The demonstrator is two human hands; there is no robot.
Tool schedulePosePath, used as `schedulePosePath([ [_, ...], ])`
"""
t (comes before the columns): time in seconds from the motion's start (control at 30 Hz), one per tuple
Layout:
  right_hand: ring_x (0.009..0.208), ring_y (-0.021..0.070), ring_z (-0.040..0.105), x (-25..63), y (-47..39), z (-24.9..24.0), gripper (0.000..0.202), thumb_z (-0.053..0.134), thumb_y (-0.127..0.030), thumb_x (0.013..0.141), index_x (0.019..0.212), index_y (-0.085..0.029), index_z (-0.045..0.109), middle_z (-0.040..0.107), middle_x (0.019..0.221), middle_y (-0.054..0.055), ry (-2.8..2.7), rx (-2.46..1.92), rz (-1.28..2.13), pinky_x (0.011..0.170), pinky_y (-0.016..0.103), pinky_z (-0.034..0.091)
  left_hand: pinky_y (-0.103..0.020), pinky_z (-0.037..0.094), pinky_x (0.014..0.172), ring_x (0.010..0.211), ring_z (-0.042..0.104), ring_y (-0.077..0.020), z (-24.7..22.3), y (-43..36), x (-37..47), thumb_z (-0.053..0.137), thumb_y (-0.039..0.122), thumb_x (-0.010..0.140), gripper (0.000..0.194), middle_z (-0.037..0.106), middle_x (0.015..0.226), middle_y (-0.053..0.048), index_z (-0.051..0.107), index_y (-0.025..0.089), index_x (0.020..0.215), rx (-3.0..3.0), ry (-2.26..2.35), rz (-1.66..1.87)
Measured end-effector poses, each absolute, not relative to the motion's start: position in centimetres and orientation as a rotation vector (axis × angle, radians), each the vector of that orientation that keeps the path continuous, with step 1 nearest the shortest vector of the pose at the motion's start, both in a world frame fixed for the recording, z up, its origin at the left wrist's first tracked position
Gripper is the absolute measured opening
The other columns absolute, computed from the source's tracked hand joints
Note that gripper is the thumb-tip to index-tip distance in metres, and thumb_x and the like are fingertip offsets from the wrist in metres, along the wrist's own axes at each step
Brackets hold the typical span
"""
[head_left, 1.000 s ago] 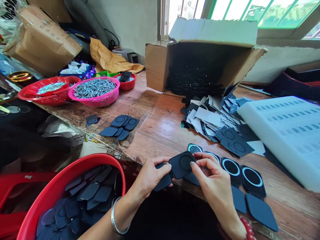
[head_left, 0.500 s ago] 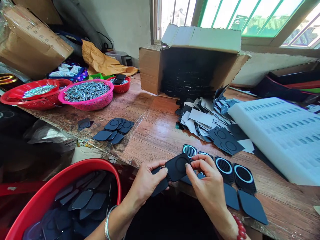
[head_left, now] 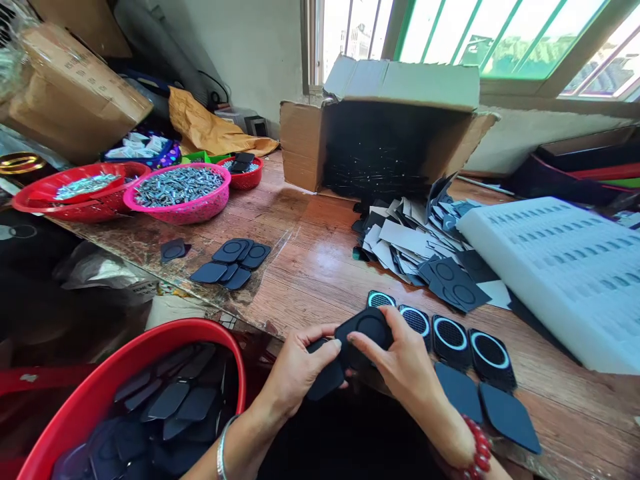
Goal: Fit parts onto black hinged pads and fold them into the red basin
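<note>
Between both hands is a dark rounded-square piece with a circle mark (head_left: 370, 327). My left hand (head_left: 295, 367) pinches its left corner and also holds a second dark plate (head_left: 324, 381) below it. My right hand (head_left: 407, 360) grips the same piece from the right, thumb across its face and fingers at the far edge. Just beyond, a row of black square parts with white rings (head_left: 450, 341) lies on the table. Flat dark plates (head_left: 509, 417) lie nearer the table edge, right of my right hand.
A red tub (head_left: 240, 360) of dark plates stands lower left. Dark pads (head_left: 233, 261) lie left on the table (head_left: 300, 287). Beyond are a pink basket (head_left: 200, 212) of metal parts, an open carton (head_left: 303, 147), a heap of cards (head_left: 407, 237) and white foam (head_left: 555, 267).
My right thumb has moved left across the marked piece, and the right fingers have moved from its right side to its far edge. The view has shifted slightly.
</note>
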State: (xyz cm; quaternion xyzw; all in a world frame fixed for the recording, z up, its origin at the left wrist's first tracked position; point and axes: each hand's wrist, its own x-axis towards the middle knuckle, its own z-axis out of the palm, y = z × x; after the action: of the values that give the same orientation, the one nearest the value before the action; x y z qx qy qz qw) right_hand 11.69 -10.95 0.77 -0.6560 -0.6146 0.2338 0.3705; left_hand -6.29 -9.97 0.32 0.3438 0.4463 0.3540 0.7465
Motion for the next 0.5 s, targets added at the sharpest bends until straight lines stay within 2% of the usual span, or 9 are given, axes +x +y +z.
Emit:
schedulePosePath([
  [0.1,0.042,0.0115,0.046,10.7,-10.5,0.2,0.049,0.054,-0.067,0.084,0.068,-0.021,0.055,0.048,0.051,-0.004,-1.297,-1.601,0.961,0.037,0.022,0.037,-0.025,0.057,0.054,0.058,0.066,-0.0157,0.1,-10.4,-6.7,0.078,0.046,0.071,0.046,0.071,0.069,-0.004,0.076,0.016,0.107,0.802,0.897,0.751],
  [0.17,0.034,0.0098,0.040,10.4,-10.1,-0.2,0.054,0.052,-0.071,0.083,0.063,-0.021,0.053,0.044,0.046,-0.005,-1.135,-1.583,1.147,0.029,0.020,0.030,-0.024,0.056,0.054,0.058,0.066,-0.0154,-0.1,-10.7,-7.0,0.075,0.046,0.074,0.043,0.072,0.070,-0.005,0.076,0.017,0.105,0.826,0.876,0.724],
  [0.3,0.033,0.0109,0.046,10.4,-9.8,-0.1,0.057,0.057,-0.076,0.076,0.065,-0.019,0.056,0.053,0.046,-0.001,-0.978,-1.554,1.287,0.027,0.019,0.031,-0.021,0.052,0.053,0.056,0.063,-0.0129,-0.3,-10.0,-8.4,0.074,0.043,0.072,0.037,0.071,0.071,-0.004,0.077,0.015,0.097,0.880,0.958,0.745],
  [0.4,0.033,0.0105,0.048,10.7,-10.3,0.3,0.060,0.057,-0.077,0.075,0.069,-0.018,0.059,0.057,0.047,0.001,-1.035,-1.514,1.261,0.032,0.019,0.035,-0.021,0.049,0.051,0.054,0.059,-0.0119,0.0,-7.2,-11.6,0.071,0.041,0.069,0.035,0.069,0.071,-0.003,0.076,0.014,0.090,1.010,1.268,1.002],
  [0.5,0.037,0.0111,0.053,11.0,-11.7,0.2,0.057,0.055,-0.074,0.081,0.072,-0.018,0.059,0.058,0.050,0.000,-1.174,-1.502,1.192,0.037,0.020,0.039,-0.024,0.053,0.064,0.070,0.065,-0.0154,0.3,-2.4,-16.9,0.067,0.039,0.072,0.046,0.073,0.091,-0.005,0.070,0.016,0.112,1.130,1.557,1.261],
])
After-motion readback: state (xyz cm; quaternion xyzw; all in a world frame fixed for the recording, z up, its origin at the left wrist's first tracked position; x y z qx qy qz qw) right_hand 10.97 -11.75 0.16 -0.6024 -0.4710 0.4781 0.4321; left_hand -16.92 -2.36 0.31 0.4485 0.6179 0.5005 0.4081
